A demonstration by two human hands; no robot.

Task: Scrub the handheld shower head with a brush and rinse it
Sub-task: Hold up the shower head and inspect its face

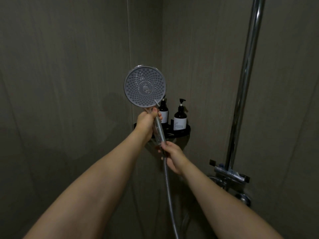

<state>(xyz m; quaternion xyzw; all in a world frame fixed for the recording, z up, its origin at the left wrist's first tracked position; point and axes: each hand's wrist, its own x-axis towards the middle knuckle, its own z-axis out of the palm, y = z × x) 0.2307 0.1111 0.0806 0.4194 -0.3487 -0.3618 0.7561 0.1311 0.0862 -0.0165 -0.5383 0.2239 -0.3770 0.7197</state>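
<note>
You are working in dim, flat light; the grey-brown wall panels (69,66) fall off to near black at the left edge. A bright streak of glare runs down the upright chrome riser pipe (245,75), which bows with wide-angle distortion. Detail is soft and slightly smeared throughout.

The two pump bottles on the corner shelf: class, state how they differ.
The left bottle is partly hidden behind the shower head and handle; the right bottle shows whole. The left stands farther into the corner, the right nearer. Both are dark, white-labelled, upright on the shelf.
</note>
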